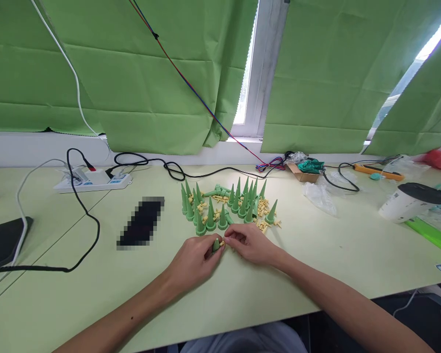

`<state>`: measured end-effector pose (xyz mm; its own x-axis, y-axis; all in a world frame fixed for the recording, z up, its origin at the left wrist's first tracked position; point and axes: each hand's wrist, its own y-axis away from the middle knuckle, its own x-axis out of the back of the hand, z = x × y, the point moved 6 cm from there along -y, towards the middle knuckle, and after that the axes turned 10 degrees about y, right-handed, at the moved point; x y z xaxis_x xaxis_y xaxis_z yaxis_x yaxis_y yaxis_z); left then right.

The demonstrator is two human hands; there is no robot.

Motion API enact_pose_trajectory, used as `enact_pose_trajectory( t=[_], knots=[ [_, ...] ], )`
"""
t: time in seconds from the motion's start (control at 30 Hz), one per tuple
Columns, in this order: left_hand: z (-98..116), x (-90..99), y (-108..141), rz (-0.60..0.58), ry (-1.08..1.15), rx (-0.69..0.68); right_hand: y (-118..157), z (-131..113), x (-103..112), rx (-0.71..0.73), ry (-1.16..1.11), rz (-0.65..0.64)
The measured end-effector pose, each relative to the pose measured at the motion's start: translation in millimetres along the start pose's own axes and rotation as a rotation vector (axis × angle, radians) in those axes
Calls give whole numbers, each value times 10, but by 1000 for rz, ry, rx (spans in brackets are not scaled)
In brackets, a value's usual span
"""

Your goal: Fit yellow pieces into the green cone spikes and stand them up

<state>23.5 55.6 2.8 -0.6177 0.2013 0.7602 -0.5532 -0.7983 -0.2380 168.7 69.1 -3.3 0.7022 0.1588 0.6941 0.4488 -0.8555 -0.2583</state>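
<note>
My left hand [194, 257] is closed around a small green cone [216, 244], most of it hidden by the fingers. A tiny yellow piece [222, 243] shows at the cone's end, between my two hands. My right hand [250, 242] has its thumb and forefinger pinched together right at that yellow piece. Whether those fingertips grip it or something else is too small to tell. Just beyond the hands stand several upright green cones [210, 218] with round bases. Small yellow plastic pieces [264, 208] lie loose among them, with green parts [220, 190] behind.
A blurred-out dark rectangle [141, 223] lies to the left, near a white power strip [95, 180] with black and white cables. On the right are a small cardboard box [303, 174], a clear plastic bag [320, 197], an orange tool [378, 171] and a white cup [406, 202] lying tilted.
</note>
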Motion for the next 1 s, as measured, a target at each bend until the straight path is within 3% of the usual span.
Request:
enact_pose_trajectory(
  t=[1.0],
  knots=[
    [-2, 17, -14, 20, 11, -15, 5, -25, -2, 56, 82, -1]
  ],
)
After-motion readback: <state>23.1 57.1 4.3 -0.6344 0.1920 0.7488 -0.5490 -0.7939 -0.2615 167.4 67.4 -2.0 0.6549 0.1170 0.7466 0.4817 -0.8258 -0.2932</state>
